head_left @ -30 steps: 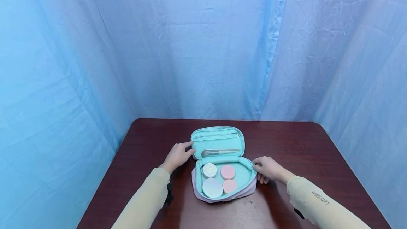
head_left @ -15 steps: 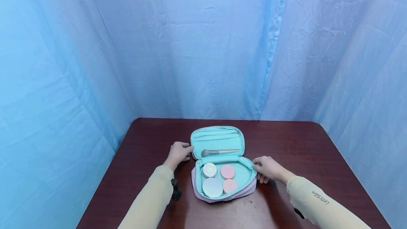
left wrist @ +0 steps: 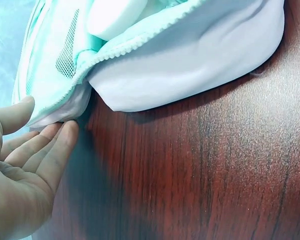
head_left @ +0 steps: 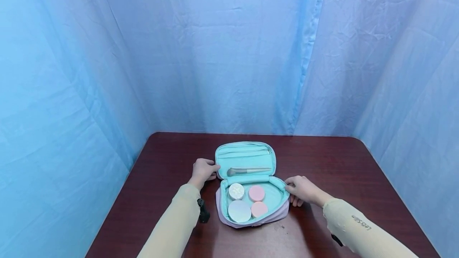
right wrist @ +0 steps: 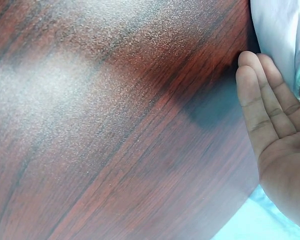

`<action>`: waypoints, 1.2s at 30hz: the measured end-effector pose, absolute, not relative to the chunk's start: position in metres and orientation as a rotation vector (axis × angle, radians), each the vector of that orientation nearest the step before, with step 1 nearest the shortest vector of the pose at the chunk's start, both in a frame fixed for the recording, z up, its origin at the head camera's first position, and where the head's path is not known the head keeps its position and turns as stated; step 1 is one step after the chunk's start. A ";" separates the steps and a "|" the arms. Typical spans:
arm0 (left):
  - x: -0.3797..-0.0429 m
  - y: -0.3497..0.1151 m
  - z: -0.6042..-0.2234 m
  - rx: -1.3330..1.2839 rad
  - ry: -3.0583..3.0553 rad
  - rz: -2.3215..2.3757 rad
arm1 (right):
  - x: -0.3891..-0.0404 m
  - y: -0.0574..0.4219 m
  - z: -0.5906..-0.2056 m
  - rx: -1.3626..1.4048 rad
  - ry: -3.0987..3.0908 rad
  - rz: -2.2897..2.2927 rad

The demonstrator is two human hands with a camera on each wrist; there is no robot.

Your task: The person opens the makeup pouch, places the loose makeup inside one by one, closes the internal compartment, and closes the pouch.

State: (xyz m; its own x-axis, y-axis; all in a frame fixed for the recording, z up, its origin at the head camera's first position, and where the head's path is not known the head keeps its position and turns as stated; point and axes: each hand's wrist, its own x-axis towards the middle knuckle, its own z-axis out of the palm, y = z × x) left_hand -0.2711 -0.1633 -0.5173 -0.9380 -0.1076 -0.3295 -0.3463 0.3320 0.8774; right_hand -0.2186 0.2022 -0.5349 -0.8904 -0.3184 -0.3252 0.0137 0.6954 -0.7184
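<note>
A cosmetic bag [head_left: 283, 211], lilac outside and mint green inside, lies unzipped on the table with its lid [head_left: 226, 163] folded back. My left hand [head_left: 202, 171] pinches the lid's left edge; in the left wrist view its thumb [left wrist: 16, 114] lies over the edge, fingers underneath. At the bag's right rim my right hand [head_left: 305, 190] grips the wall, its fingers [right wrist: 250, 90] along the lilac outside. A makeup brush [head_left: 247, 171] lies across the lid. The base holds a white patterned round case [head_left: 236, 191], a larger pale round case [head_left: 240, 211] and two pink round cases [head_left: 257, 193].
The dark red-brown wooden table [head_left: 172, 150] has rounded far corners. Blue cloth curtains [head_left: 222, 59] hang behind it and on both sides. A zipped pocket [head_left: 244, 153] runs across the upper part of the lid.
My left hand has shifted its hold on the lid's left edge, its fingers going from over the edge to beneath it, and the forearm has swung slightly right. The right hand stays put.
</note>
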 end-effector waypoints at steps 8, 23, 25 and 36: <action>-0.275 -0.163 -0.517 -0.410 2.457 1.612 | -0.219 0.202 -0.536 -0.227 2.483 -1.049; -0.280 -0.161 -0.516 -0.298 2.679 1.342 | -0.218 0.199 -0.530 -0.212 2.479 -1.020; -0.280 -0.160 -0.516 -0.283 2.697 1.325 | -0.218 0.199 -0.529 -0.213 2.474 -1.022; -0.280 -0.159 -0.511 -0.213 2.736 1.375 | -0.222 0.208 -0.526 -0.200 2.448 -1.098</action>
State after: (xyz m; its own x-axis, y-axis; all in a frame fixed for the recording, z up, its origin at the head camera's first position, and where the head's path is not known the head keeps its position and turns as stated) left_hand -0.2799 -0.1594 -0.5114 -0.9878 -0.0913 -0.1262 -0.1557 0.5895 0.7926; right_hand -0.2222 0.2078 -0.5261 -0.8896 -0.3066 -0.3387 0.0492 0.6728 -0.7382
